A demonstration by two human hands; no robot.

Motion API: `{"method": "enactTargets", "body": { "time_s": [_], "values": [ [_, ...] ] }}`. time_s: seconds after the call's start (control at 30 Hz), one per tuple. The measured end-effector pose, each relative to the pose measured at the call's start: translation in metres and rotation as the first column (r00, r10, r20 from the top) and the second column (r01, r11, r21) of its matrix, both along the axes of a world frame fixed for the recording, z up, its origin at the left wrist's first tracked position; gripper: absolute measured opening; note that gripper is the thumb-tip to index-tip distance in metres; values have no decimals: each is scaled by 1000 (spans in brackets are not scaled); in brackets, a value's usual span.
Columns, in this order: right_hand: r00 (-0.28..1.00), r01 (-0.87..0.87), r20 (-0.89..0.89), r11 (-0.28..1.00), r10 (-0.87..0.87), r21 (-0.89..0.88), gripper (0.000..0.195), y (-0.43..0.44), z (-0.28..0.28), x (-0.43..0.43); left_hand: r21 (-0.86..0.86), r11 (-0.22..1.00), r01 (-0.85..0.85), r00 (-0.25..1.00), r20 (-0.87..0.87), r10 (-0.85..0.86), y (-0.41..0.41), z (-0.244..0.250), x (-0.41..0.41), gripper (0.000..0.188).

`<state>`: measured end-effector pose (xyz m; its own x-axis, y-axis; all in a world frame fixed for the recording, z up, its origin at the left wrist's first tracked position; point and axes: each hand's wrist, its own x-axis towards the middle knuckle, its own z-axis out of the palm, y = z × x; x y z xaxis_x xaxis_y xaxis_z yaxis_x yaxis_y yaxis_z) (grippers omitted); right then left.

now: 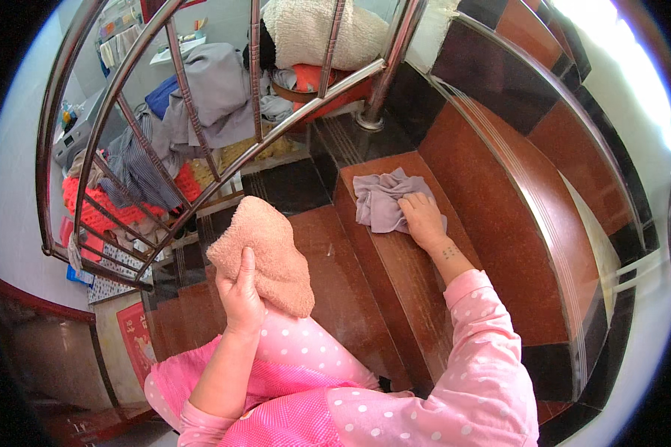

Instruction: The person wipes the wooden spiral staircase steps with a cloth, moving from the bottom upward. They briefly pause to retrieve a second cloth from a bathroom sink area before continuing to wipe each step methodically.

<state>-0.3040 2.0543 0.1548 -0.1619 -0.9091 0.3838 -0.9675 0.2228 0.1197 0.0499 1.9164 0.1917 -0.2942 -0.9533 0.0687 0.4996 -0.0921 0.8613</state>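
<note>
In my left hand (242, 296) is a folded, fluffy peach-coloured cloth (271, 257), gripped with the thumb on top, above my knee in pink polka-dot trousers. My right hand (423, 220) presses on a crumpled grey-mauve cloth (383, 201) that lies on a reddish-brown stair tread (419, 279). The fingers rest over the cloth's right part, and their tips are slightly curled; its folds spread out to the left of the hand. The two cloths are apart from each other.
A metal stair railing (291, 131) runs along the left, with piled clothes (218, 95) and a cream fleecy item (313, 33) beyond it. Curved steps with metallic-looking edge strips (514, 162) rise on the right beside a pale wall. Lower steps (335, 268) lie between my arms.
</note>
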Motion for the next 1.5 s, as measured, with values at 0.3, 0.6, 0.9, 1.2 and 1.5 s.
{"method": "enactTargets", "body": {
  "time_s": [0.3, 0.6, 0.9, 1.2, 1.5],
  "values": [
    [855, 202, 492, 979, -164, -26, 25, -22, 104, 1, -12, 1000, 14, 1000, 20, -14, 0, 3, 1, 30],
    [236, 320, 907, 854, 349, -411, 23, -23, 197, -24, -4, 1000, 7, 999, 33, -7, -3, 0, 3, 32],
    [131, 656, 988, 755, -83, -23, 30, 157, 54, -52, 9, 999, 33, 999, -9, -33, 0, -3, -2, 33],
    [-111, 613, 986, 790, 128, -34, 29, 84, 108, 18, 23, 999, 33, 999, -6, -33, 0, 0, -1, 35],
    [-188, 504, 782, 742, 594, -442, 20, -23, 189, -10, 31, 999, 39, 999, 2, -40, -3, -2, 1, 35]
  ]
}}
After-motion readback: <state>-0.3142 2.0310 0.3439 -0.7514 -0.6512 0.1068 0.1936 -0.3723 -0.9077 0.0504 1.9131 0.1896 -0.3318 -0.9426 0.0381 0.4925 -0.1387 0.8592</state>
